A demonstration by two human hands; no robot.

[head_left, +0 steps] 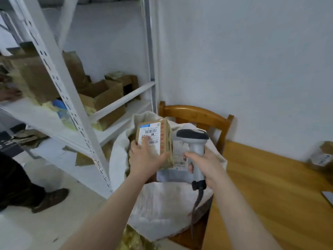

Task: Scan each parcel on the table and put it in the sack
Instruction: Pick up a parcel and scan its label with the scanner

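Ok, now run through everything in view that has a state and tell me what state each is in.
cardboard parcel: held upright over the sack mouth, label facing the camera.
scanner: held upright beside that parcel, cable hanging.
sack: open on the chair, a labelled parcel inside.
left hand: grips the cardboard parcel.
right hand: grips the scanner handle.
far parcel: lying on the table by the wall, untouched.

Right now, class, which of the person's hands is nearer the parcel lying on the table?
Right. The right hand, gripping the scanner, is left of the parcel on the table. The left hand, holding a box over the sack, is farther left.
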